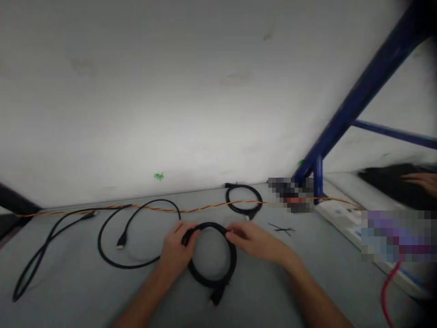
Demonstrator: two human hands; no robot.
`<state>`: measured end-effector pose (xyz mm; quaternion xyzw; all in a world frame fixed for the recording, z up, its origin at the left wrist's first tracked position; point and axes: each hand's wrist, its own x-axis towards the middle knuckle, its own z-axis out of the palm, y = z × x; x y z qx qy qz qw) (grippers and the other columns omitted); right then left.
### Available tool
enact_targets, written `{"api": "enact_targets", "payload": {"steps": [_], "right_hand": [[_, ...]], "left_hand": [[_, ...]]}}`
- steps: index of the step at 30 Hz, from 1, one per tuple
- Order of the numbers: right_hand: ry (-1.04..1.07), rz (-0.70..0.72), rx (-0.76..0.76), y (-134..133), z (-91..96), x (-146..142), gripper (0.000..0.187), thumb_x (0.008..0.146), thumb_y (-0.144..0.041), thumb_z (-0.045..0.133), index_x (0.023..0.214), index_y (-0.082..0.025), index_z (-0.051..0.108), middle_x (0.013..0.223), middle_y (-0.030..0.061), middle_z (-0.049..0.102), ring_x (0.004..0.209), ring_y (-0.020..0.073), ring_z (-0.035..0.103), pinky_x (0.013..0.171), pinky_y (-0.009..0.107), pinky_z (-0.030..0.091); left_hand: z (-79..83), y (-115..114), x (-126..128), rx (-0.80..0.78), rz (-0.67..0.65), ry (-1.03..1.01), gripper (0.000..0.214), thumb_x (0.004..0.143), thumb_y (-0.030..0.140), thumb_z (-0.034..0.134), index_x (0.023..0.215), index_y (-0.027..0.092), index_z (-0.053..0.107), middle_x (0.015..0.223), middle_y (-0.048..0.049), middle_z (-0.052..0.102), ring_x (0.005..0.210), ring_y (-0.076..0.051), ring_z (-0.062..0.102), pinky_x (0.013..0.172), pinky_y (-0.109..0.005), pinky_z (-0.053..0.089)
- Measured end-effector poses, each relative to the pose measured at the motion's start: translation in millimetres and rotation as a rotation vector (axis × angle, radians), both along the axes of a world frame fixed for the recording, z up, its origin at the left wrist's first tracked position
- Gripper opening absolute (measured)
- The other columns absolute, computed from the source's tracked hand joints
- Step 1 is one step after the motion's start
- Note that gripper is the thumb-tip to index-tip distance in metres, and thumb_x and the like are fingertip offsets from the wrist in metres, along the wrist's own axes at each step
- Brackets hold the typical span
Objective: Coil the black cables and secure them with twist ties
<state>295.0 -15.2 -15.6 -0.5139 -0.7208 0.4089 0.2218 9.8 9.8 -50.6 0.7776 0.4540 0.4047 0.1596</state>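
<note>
A black cable wound into a round coil (233,257) lies on the grey surface in front of me, with a connector at its lower end. My left hand (178,247) is closed on the coil's upper left side, thumb and fingers around the strands. At the upper right side, my right hand (251,239) pinches the same coil between thumb and fingertips. Left of my left hand, a loose black cable (128,266) spreads in wide loops; one flat metal-tipped plug (122,240) shows. A smaller coiled black cable (261,200) lies beyond my right hand.
Thin black ties (282,229) lie to the right of my right hand. A twisted red-yellow wire (205,207) runs along the back beside the white wall (191,114). A blue metal frame (341,120), white power strip (341,218) and red cord (385,291) stand right. Another person's hand (421,180) shows far right.
</note>
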Motion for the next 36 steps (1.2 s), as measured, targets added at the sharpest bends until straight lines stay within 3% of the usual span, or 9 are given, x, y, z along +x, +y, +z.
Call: {"api": "enact_targets", "payload": {"steps": [4,7,11,13,15,22,31,36], "right_hand": [[-0.047,-0.032,0.019,0.4,-8.2,-10.5,0.029,0.101,-0.047,0.067,0.107,-0.019,0.073,0.078,0.0002,0.069,0.069,0.0163,0.056,0.063,0.029,0.035],[-0.072,-0.081,0.049,1.6,-13.3,-13.3,0.025,0.101,-0.040,0.067,0.111,-0.019,0.072,0.078,0.0003,0.068,0.069,0.0166,0.057,0.064,0.029,0.036],[-0.080,-0.110,0.063,2.0,-16.6,-15.1,0.046,0.100,-0.036,0.068,0.142,-0.018,0.062,0.079,0.0000,0.068,0.071,0.0186,0.060,0.066,0.030,0.037],[-0.116,-0.092,0.066,2.0,-16.5,-15.8,0.047,0.101,-0.034,0.066,0.144,-0.018,0.061,0.080,-0.0001,0.067,0.072,0.0189,0.060,0.067,0.029,0.037],[-0.173,-0.077,0.068,1.8,-15.5,-16.4,0.041,0.101,-0.032,0.064,0.140,-0.019,0.064,0.081,0.0005,0.068,0.073,0.0192,0.061,0.068,0.029,0.038],[-0.261,-0.055,0.089,-0.7,-11.3,-18.3,0.037,0.103,-0.033,0.060,0.136,-0.019,0.068,0.090,0.0050,0.074,0.082,0.0220,0.066,0.074,0.030,0.042],[-0.276,-0.040,0.095,-0.6,-11.1,-17.0,0.040,0.104,-0.033,0.060,0.141,-0.019,0.066,0.094,0.0060,0.076,0.086,0.0228,0.068,0.079,0.031,0.045],[-0.294,-0.033,0.080,0.7,-14.5,-15.7,0.042,0.105,-0.034,0.060,0.144,-0.019,0.065,0.097,0.0068,0.076,0.086,0.0228,0.069,0.080,0.031,0.047]], "left_hand": [[0.8,1.1,-0.4,0.037,0.037,0.012,0.012,0.100,0.030,0.068,0.107,0.026,0.076,0.099,-0.0043,0.077,0.091,-0.022,0.075,0.084,-0.036,0.062],[8.4,-3.7,1.3,0.092,0.031,0.028,0.016,0.099,0.030,0.067,0.111,0.027,0.077,0.109,-0.0076,0.077,0.103,-0.026,0.073,0.093,-0.042,0.060],[25.3,-25.6,12.1,0.176,-0.214,0.141,0.015,0.096,0.027,0.070,0.110,0.026,0.076,0.107,-0.0074,0.078,0.101,-0.026,0.071,0.103,-0.050,0.052],[28.3,-40.4,21.5,0.114,-0.351,0.184,0.008,0.092,0.028,0.075,0.100,0.026,0.074,0.094,-0.0038,0.077,0.092,-0.024,0.070,0.104,-0.051,0.049],[25.7,-53.0,31.0,-0.001,-0.401,0.206,0.011,0.084,0.027,0.082,0.089,0.026,0.072,0.088,-0.0015,0.075,0.089,-0.024,0.069,0.102,-0.050,0.048],[13.4,-59.7,40.8,-0.276,-0.363,0.181,0.014,0.077,0.019,0.083,0.081,0.025,0.071,0.084,0.0009,0.074,0.092,-0.024,0.068,0.096,-0.043,0.048],[21.3,-63.4,40.2,-0.274,-0.364,0.193,0.005,0.086,0.019,0.076,0.085,0.024,0.076,0.087,-0.0015,0.076,0.090,-0.023,0.069,0.095,-0.043,0.048],[19.4,-59.6,40.1,-0.297,-0.334,0.201,0.010,0.090,0.020,0.074,0.082,0.025,0.076,0.085,-0.0014,0.077,0.090,-0.024,0.069,0.092,-0.044,0.048]]}}
